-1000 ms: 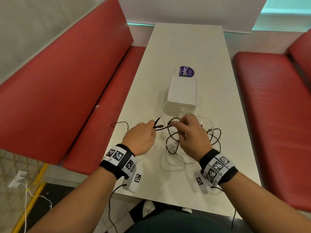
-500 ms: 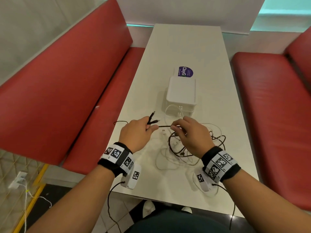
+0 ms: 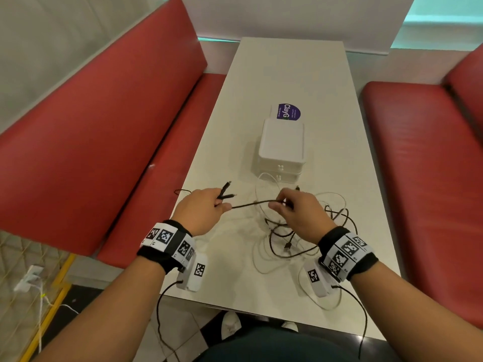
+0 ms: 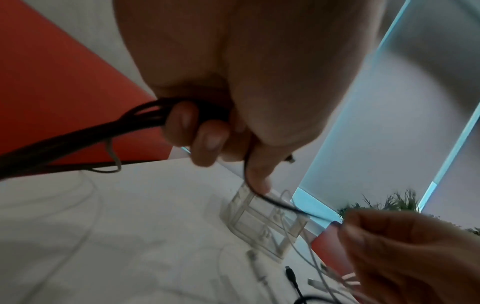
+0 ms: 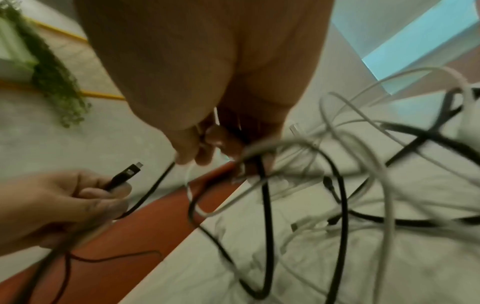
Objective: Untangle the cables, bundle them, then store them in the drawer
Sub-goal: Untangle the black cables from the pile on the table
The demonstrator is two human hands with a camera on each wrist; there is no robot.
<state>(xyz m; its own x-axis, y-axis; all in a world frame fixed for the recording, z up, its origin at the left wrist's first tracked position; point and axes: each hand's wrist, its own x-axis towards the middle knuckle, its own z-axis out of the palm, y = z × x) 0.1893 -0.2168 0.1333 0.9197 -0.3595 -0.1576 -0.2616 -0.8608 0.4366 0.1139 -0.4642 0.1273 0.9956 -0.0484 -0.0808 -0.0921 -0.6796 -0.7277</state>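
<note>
My left hand grips a black cable near its end, with two black plugs sticking out past the fingers. The cable runs nearly straight to my right hand, which pinches it above a tangle of black and white cables on the white table. In the left wrist view the fingers curl round several black strands. In the right wrist view my right hand pinches cable, and loops hang to the table. A small white drawer unit stands behind, drawers closed.
Red bench seats run along both sides of the table. A purple and white card lies behind the drawer unit. Wrist camera leads hang off the near table edge. A white cable loop lies between my forearms.
My hands have drawn apart: the left moved left with the plug ends, and the black cable now stretches between them. The tangle has loosened and spread to the right.
</note>
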